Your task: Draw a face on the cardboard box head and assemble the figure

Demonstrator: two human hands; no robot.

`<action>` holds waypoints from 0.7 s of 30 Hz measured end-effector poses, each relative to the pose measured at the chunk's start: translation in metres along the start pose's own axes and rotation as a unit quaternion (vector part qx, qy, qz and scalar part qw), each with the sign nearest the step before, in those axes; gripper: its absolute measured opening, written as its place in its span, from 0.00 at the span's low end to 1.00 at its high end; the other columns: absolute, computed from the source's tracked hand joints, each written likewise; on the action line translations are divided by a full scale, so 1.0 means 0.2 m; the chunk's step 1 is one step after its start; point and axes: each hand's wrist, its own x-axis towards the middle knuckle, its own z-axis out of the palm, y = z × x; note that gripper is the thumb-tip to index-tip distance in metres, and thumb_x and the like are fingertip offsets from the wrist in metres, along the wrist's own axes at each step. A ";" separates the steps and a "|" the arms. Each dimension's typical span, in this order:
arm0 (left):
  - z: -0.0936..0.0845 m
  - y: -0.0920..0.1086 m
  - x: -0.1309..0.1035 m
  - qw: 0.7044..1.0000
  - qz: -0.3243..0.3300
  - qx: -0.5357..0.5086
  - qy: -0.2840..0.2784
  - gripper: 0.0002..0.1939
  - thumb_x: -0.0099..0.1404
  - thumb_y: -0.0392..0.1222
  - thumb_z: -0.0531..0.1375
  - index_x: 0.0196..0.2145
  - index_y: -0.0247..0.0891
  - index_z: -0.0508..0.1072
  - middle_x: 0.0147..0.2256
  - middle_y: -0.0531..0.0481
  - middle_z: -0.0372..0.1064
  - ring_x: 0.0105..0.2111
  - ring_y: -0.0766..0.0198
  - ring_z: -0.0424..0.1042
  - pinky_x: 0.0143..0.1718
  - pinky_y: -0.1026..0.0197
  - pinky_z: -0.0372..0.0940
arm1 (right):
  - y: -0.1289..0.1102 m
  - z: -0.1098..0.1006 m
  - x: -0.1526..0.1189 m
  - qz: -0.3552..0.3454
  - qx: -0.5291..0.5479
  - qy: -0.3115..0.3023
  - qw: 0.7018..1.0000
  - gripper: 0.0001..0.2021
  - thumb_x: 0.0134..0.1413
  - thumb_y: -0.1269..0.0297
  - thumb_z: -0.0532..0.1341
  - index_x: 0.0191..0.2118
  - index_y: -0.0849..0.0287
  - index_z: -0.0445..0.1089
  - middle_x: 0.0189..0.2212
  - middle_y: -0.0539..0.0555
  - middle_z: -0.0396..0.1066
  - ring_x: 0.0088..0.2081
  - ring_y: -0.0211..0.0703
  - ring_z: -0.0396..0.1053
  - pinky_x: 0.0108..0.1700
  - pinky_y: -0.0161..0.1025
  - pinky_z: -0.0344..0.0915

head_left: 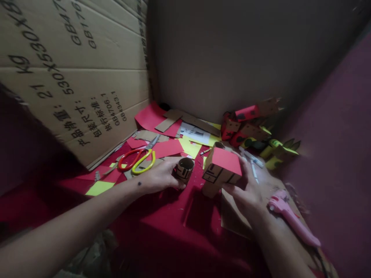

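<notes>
Cardboard box figure (222, 170), the biggest piece in hand with its red paper top and black-marked brown side, is sitting on the red-covered table (174, 227) just right of centre, tilted slightly, with a short tube showing behind its upper edge. Right hand (246, 189) is cupping it from the right and below, fingers curled around its far side and thumb underneath. Left hand (159, 177) is closing fingers and thumb around a small cardboard roll (184, 169) with black markings, held just left of the box, the two pieces near but apart. To join them cleanly, it seems wise to be keeping the box steady and bringing the roll in squarely, gripping lightly so the thin tube is not crushed. Scissors (139, 158) with red and yellow handles are lying beyond the left hand among paper scraps, finished figures (249, 127) are crowding the far right, and a pink glue gun (292, 220) is lying by the right wrist.
</notes>
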 end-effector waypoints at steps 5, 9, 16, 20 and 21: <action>0.01 -0.02 0.00 1.000 0.014 -0.003 -0.010 0.11 0.47 0.33 0.67 0.29 0.38 0.71 0.29 0.55 0.68 0.32 0.62 0.68 0.34 0.62 0.63 | 0.05 -0.03 -0.02 0.007 -0.072 -0.011 0.997 0.37 0.45 0.58 0.70 0.62 0.53 0.61 0.55 0.61 0.71 0.55 0.60 0.68 0.51 0.54 0.69; 0.00 -0.02 0.00 0.998 0.044 0.035 0.007 0.10 0.48 0.33 0.66 0.29 0.38 0.70 0.30 0.54 0.67 0.33 0.60 0.68 0.35 0.61 0.62 | 0.03 -0.03 -0.03 0.026 -0.031 -0.028 0.999 0.34 0.46 0.57 0.69 0.60 0.55 0.63 0.55 0.62 0.71 0.55 0.61 0.69 0.51 0.53 0.70; -0.02 -0.04 -0.03 0.990 0.104 0.090 0.028 0.17 0.48 0.30 0.64 0.38 0.39 0.74 0.37 0.49 0.73 0.37 0.56 0.71 0.37 0.60 0.64 | 0.02 -0.03 -0.04 0.049 0.020 -0.025 0.998 0.39 0.46 0.58 0.71 0.64 0.53 0.59 0.62 0.62 0.64 0.62 0.63 0.63 0.55 0.54 0.67; -0.13 0.10 -0.08 0.991 0.075 0.096 0.060 0.30 0.49 0.27 0.59 0.52 0.38 0.72 0.46 0.45 0.74 0.46 0.53 0.73 0.43 0.60 0.65 | -0.01 -0.03 -0.04 0.023 -0.028 -0.003 0.999 0.37 0.48 0.56 0.69 0.63 0.56 0.61 0.55 0.64 0.72 0.54 0.61 0.71 0.51 0.54 0.71; -0.16 0.15 -0.08 0.991 0.088 0.089 0.051 0.30 0.50 0.26 0.58 0.52 0.38 0.72 0.48 0.45 0.73 0.49 0.53 0.72 0.44 0.60 0.65 | -0.02 -0.03 -0.04 0.011 -0.052 0.006 0.999 0.36 0.48 0.55 0.69 0.62 0.57 0.63 0.52 0.64 0.74 0.52 0.62 0.73 0.50 0.54 0.71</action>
